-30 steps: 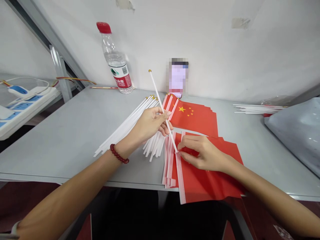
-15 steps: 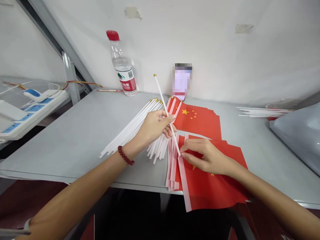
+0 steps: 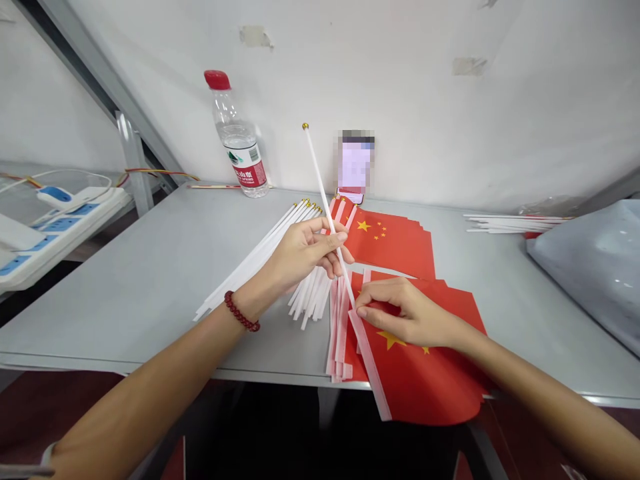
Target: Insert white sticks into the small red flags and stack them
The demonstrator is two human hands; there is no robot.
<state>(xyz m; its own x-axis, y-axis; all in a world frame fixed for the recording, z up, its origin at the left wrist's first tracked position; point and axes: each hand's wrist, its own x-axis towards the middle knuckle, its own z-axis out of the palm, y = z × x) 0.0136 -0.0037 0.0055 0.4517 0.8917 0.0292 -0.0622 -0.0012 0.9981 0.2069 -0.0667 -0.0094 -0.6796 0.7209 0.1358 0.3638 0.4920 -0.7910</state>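
My left hand (image 3: pixel 317 250) pinches a white flagpole (image 3: pixel 319 170) with a gold ball tip, held at a slant with the ball up. The pole's lower end meets the top corner of a white sleeve edge on a red flag (image 3: pixel 425 380) with yellow stars. Thumb and forefinger of my right hand (image 3: pixel 395 310) grip that corner. The flag hangs partly over the table's front edge. Under it lie several more flags (image 3: pixel 337 340), and another stack of flags (image 3: pixel 395 243) lies behind. Left of these rest several loose white flagpoles (image 3: pixel 250 257), partly behind my left hand.
A water bottle (image 3: pixel 240 153) with a red cap stands by the wall, and a phone (image 3: pixel 354 167) leans there. A power strip (image 3: pixel 65 220) is at the left. On the right are more white sticks (image 3: pixel 505 224) and a grey bag (image 3: pixel 595 267) on the grey table (image 3: pixel 125 287).
The view has shifted slightly. My left hand holds the pole a little more upright, its ball tip higher in view. My right hand still pinches the flag's corner at the pole's lower end.
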